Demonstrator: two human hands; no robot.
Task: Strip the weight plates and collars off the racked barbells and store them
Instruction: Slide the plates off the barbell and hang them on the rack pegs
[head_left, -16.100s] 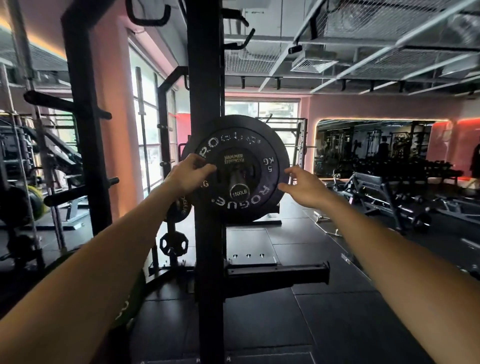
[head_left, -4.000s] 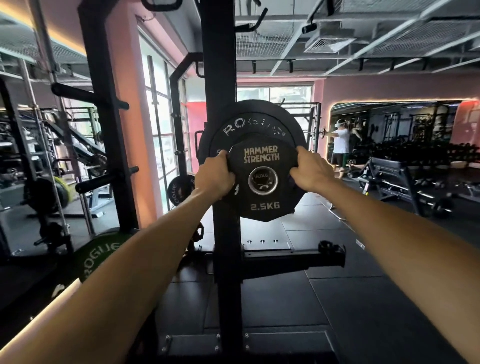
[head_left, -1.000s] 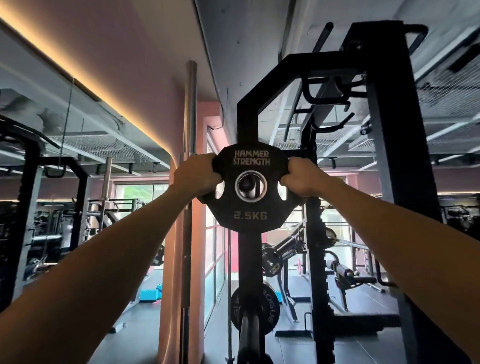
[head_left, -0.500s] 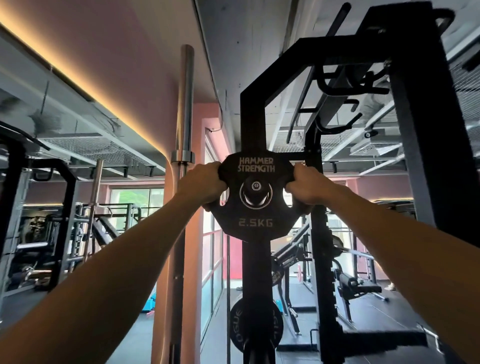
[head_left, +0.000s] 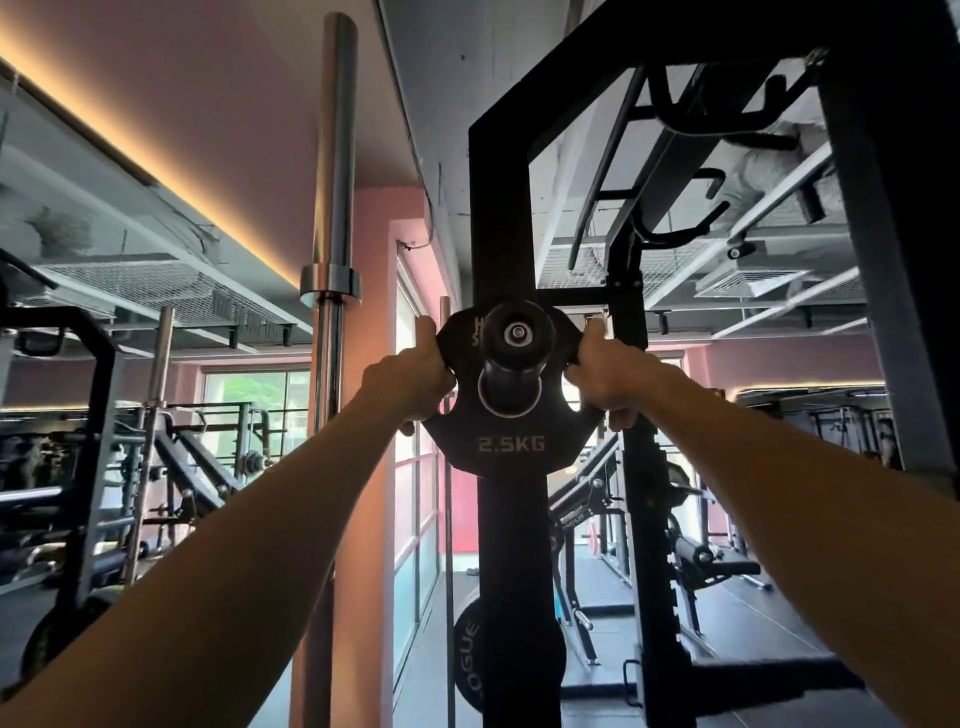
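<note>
Far left, dim racks and benches (head_left: 171, 467) are seen against a window. An upright steel barbell (head_left: 332, 218) is stood beside a pink pillar (head_left: 363, 519), its collar ring high on the shaft. The left hand (head_left: 410, 382) is raised at arm's length; its fingers are curled round the left edge of the small black plate (head_left: 511, 447), thumb pointing up along the rim. The plate, marked 2.5KG, is held flat against the black rack post (head_left: 501, 208), and a storage peg (head_left: 517, 332) is seen passing through its centre hole, the peg's round end cap facing the camera. The right hand (head_left: 613, 379) is wrapped round the plate's right edge, fingers closed through a grip cut-out. Lower on the same post, a larger black plate (head_left: 470, 660) with white lettering is hung near the floor. To the right, a second dark post (head_left: 883, 260), hooks (head_left: 691, 228) overhead, and a bench (head_left: 711, 561) on the dark floor are noted.
</note>
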